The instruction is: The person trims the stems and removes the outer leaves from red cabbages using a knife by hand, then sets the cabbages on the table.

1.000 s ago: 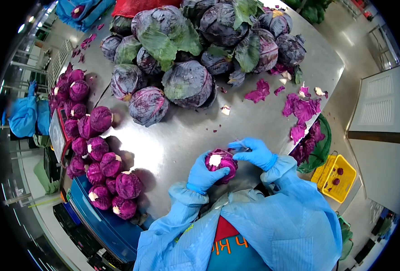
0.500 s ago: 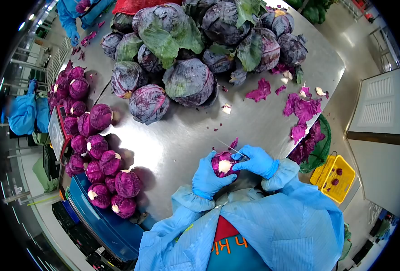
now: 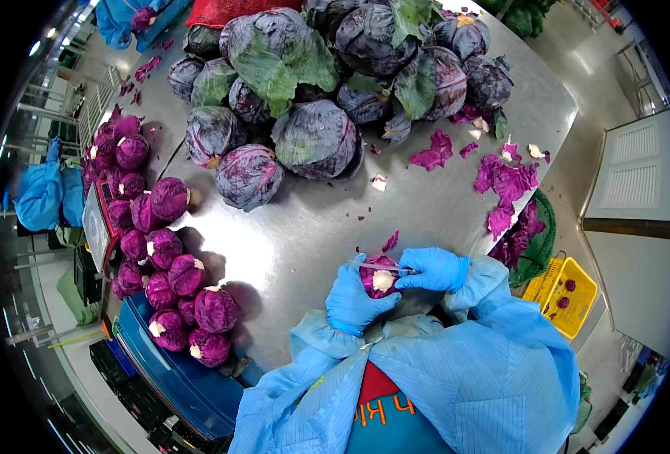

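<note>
Blue-gloved, my left hand (image 3: 352,297) cups a small trimmed red cabbage (image 3: 369,282), its pale cut stem facing up. My right hand (image 3: 435,270) grips a knife (image 3: 384,267) whose thin blade lies across the upper side of that cabbage. The handle is mostly hidden in the fingers. Just beyond the blade, a torn purple leaf piece (image 3: 391,240) rests on the steel table (image 3: 305,242). Farther up stands a heap of untrimmed red cabbages (image 3: 316,140) with dark and green outer leaves.
Trimmed red cabbages (image 3: 186,274) line the table's left side, above a blue bin (image 3: 169,371). Loose purple leaves (image 3: 507,181) lie at right, near a green mesh bag (image 3: 543,242) and yellow crate (image 3: 577,303). Other people in blue (image 3: 38,193) are at left.
The knife has swung from pointing up and away to lying nearly level across the cabbage. My right hand has shifted slightly right. At top left, a co-worker's arm has moved.
</note>
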`<state>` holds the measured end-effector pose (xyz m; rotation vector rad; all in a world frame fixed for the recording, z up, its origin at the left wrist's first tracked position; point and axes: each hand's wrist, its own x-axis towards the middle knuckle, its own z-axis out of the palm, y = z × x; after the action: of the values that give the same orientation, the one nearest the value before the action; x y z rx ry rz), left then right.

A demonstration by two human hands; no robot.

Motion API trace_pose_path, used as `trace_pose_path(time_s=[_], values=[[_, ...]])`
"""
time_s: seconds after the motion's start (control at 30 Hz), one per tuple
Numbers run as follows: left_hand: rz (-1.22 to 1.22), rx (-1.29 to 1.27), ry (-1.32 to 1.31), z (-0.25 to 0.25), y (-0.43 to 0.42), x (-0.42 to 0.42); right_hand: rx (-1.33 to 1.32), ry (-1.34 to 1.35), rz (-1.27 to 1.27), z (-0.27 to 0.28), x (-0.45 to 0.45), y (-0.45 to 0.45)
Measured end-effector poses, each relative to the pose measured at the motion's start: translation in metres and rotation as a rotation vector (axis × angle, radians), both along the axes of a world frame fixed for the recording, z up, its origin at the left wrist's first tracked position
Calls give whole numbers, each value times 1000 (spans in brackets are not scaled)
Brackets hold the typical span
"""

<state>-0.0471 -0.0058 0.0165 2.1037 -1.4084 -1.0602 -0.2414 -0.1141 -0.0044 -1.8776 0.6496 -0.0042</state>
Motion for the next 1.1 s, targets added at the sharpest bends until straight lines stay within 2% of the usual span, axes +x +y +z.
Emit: trace_pose_path(time_s=[0.07,0.13,0.23,0.27,0.3,0.4,0.53,0.57,0.67,0.77,0.87,0.97,1.1], values=[[14,-18,-6,-4,2,0,0,-19,-60,-3,-2,11],[-21,0,-51,0,-1,2,111,3,-47,-4,-12,20],[59,44,269,-24,-2,14,248,181,17,4,-27,16],[62,45,266,-29,1,15,288,265,46,6,-32,13],[64,47,263,-24,-1,15,409,227,-60,9,-32,11],[45,67,281,-20,-6,17,189,-87,-463,18,-8,15],[-9,70,323,-31,-8,25,547,-284,-396,-21,16,7],[-2,74,324,-33,-8,25,611,-256,-359,-23,16,0],[29,81,310,-33,-8,22,449,-205,-248,-20,16,-11],[46,103,272,-20,-12,17,96,-262,-115,-15,15,-13],[31,157,258,-6,-20,16,-280,-56,-27,4,18,-7],[0,151,216,-2,-22,15,-504,-29,-74,-4,14,7],[-56,180,62,-5,-21,8,-627,-30,-182,-21,2,31]])
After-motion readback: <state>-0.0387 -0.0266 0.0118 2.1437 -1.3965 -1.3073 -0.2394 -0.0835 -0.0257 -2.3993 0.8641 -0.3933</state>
